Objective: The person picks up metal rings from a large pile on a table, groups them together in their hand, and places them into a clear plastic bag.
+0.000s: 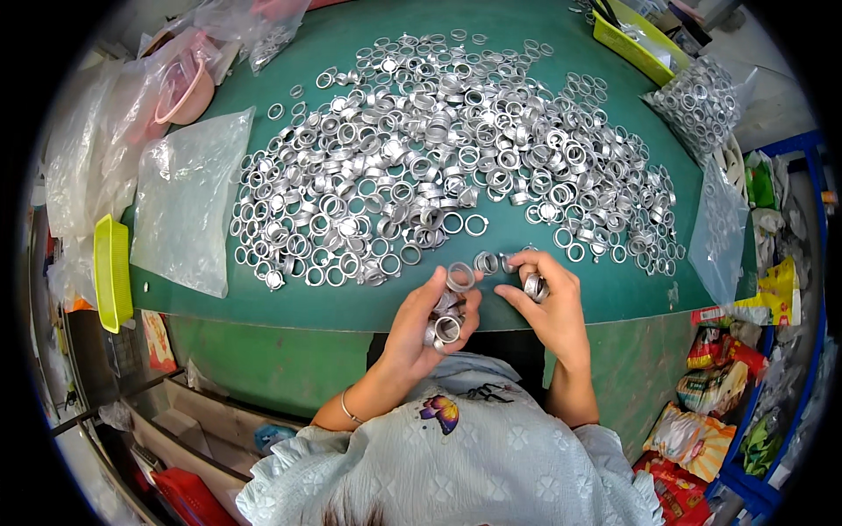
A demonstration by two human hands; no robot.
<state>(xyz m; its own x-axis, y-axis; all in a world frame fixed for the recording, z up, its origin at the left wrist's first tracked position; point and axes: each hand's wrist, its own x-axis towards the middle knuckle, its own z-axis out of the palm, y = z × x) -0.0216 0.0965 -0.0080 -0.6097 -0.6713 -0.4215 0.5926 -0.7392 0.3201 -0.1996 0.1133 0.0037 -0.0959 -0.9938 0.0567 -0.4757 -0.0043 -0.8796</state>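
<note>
Small silvery metal rings (438, 123) lie heaped across the green table in a wide spread. My left hand (421, 320), just over the near table edge, is closed round several rings (448, 328), with one ring (460, 277) raised between thumb and fingertips. Beside it my right hand (554, 307) has its fingers curled round a few rings (534, 287). Close to the right fingertips sits another ring (486, 262); whether those fingers touch it I cannot tell. The palms and the exact number of rings in them are hidden.
A clear plastic bag (193, 202) lies flat at the left, near a yellow-green basket (112, 273) and a pink basin (187, 96). A bag filled with rings (702, 105) stands at the far right by a yellow tray (636, 39). Coloured packets (693, 438) fill a blue-framed shelf at right.
</note>
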